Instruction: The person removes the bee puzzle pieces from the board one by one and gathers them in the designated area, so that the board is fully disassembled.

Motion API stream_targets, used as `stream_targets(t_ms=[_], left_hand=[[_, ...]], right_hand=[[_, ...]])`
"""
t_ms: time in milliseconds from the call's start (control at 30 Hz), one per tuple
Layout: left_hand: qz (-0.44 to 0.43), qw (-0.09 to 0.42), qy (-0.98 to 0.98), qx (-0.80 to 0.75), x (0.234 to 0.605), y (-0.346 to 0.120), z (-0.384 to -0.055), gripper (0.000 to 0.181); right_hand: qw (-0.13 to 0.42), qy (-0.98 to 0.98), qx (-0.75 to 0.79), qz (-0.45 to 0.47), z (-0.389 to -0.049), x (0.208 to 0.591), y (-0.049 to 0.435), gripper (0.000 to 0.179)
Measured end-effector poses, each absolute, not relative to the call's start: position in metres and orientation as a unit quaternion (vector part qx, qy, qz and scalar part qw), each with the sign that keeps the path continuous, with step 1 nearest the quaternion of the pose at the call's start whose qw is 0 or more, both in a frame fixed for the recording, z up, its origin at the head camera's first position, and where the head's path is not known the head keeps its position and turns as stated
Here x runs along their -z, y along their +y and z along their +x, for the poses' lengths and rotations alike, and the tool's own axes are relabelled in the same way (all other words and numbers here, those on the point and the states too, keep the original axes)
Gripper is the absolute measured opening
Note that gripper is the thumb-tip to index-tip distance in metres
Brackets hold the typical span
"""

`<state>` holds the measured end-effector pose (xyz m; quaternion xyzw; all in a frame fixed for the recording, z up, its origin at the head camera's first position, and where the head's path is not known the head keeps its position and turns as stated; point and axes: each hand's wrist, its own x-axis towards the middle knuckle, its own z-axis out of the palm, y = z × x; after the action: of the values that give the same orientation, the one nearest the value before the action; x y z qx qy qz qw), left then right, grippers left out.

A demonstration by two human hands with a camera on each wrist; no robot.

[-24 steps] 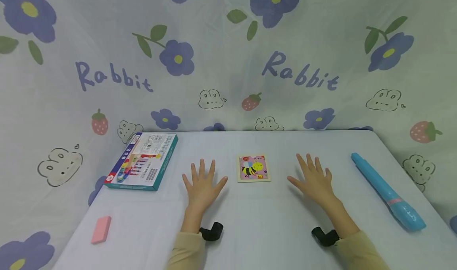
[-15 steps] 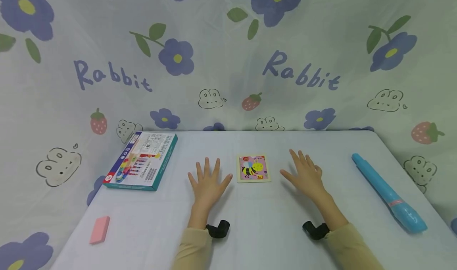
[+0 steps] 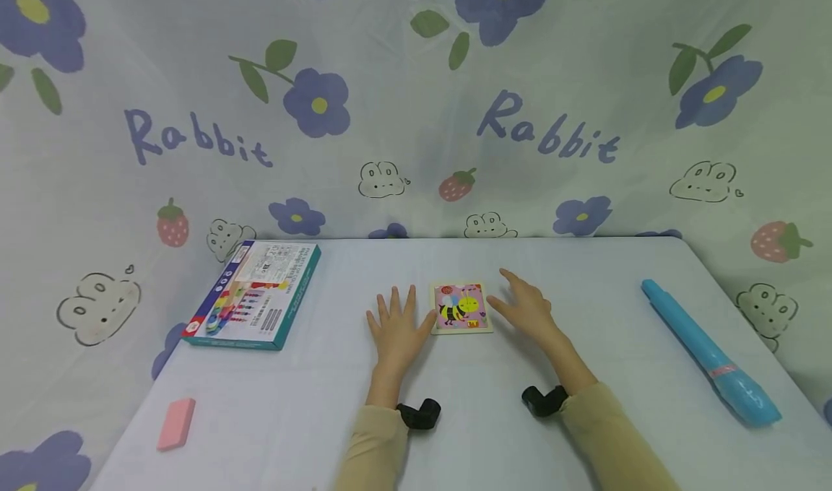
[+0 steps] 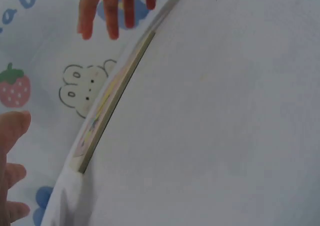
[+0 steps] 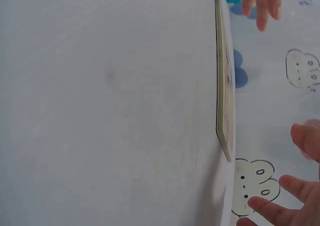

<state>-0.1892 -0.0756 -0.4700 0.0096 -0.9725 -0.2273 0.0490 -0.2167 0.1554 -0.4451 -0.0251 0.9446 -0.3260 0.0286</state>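
Note:
A small square bee picture puzzle with a pale wooden border lies flat mid-table. My left hand is at its left side, fingers spread, the thumb tip right at the puzzle's edge in the head view. On the other side is my right hand, thumb and index finger extended toward the puzzle's right edge, other fingers partly hidden. Neither hand grips anything. In the left wrist view the puzzle shows edge-on between the fingers of both hands. The right wrist view also has the puzzle edge-on, with fingertips beyond it.
A flat teal-edged box with printed pictures lies at the back left. Nearer on the left is a pink eraser-like block. A long blue tapered object lies along the right side. Behind the table hangs a patterned cloth.
Both hands have moved inward toward the puzzle, the left going right and the right going left. The puzzle has stayed in its place on the table.

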Motion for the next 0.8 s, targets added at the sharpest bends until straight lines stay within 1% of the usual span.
stream_targets(t_ms=[133, 333, 600, 800], left_hand=[[0.007, 0.053, -0.965, 0.256, 0.474, -0.064, -0.193, 0.068], [0.005, 0.055, -0.96, 0.275, 0.476, -0.051, -0.195, 0.063], [0.003, 0.049, -0.961, 0.272, 0.481, -0.038, -0.194, 0.06], [-0.011, 0.061, -0.961, 0.27, 0.483, -0.035, -0.193, 0.056]], right_hand=[[0.045, 0.933, 0.356, -0.024, -0.225, 0.447, 0.146, 0.059], [0.056, 0.932, 0.357, -0.033, -0.238, 0.451, 0.138, 0.049], [0.087, 0.937, 0.337, -0.016, -0.25, 0.453, 0.13, 0.042], [0.106, 0.945, 0.309, -0.027, -0.254, 0.451, 0.129, 0.04]])
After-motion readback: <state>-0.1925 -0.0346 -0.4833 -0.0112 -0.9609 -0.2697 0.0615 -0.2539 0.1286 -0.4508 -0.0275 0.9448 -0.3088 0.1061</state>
